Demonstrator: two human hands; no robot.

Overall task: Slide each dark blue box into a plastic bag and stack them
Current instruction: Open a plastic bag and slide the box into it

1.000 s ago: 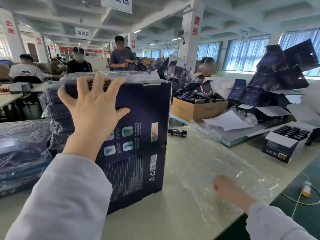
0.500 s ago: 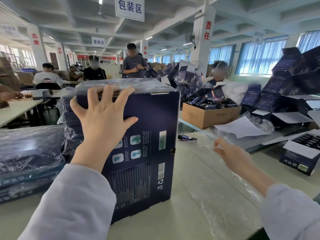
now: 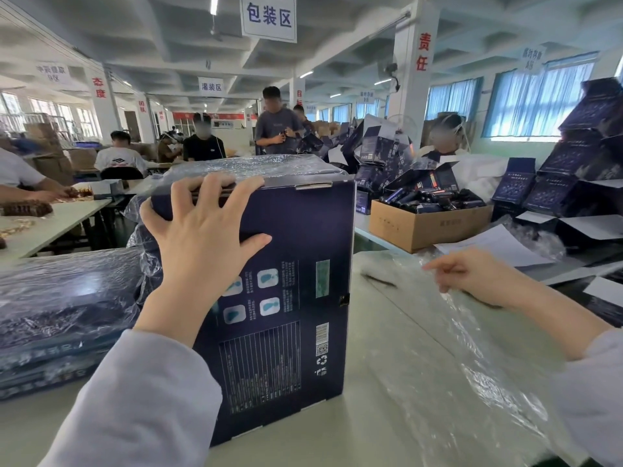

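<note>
Box upright, left hand gripping top edge, right hand pinching plastic bag

Your left hand and right hand are bare. Each arm wears a long, loose sleeve of plain, pale grey cloth with a faint lilac cast, smooth in weave and softly creased. Your left sleeve ends in a plain edge at the wrist. Your right sleeve ends farther up, leaving most of the forearm uncovered.
</note>
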